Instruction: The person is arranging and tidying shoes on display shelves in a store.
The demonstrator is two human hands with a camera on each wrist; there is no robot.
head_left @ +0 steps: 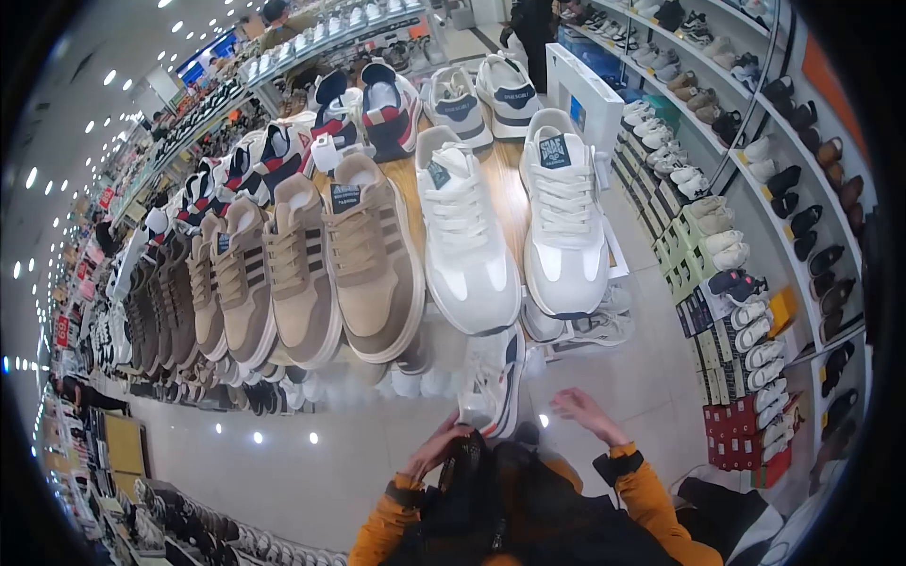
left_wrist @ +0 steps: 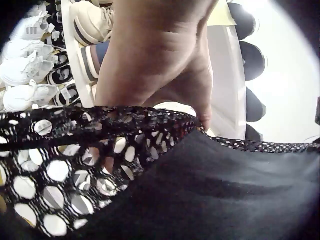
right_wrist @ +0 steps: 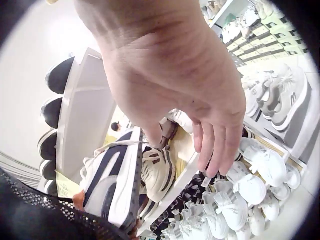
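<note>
A white shoe with dark stripes (head_left: 493, 382) (right_wrist: 112, 180) is held low in front of the body by my left hand (head_left: 439, 449). Fingertips of that hand show at the shoe's edge in the right wrist view. In the left wrist view, black mesh fabric (left_wrist: 95, 130) covers most of the fingers of the left hand (left_wrist: 155, 55). My right hand (head_left: 587, 415) (right_wrist: 175, 75) is off to the shoe's right, fingers relaxed and apart, holding nothing. Beyond the hands, grey-white sneakers (head_left: 467, 231) and beige sneakers (head_left: 373, 259) stand on the display top.
A white upright panel (head_left: 582, 99) stands at the back of the display. Shelves of shoes (head_left: 802, 217) line the right side, with stacked red boxes (head_left: 731, 436) below. Tiled floor (head_left: 283, 453) lies below the display, and a row of shoes (head_left: 208, 524) runs along the lower left.
</note>
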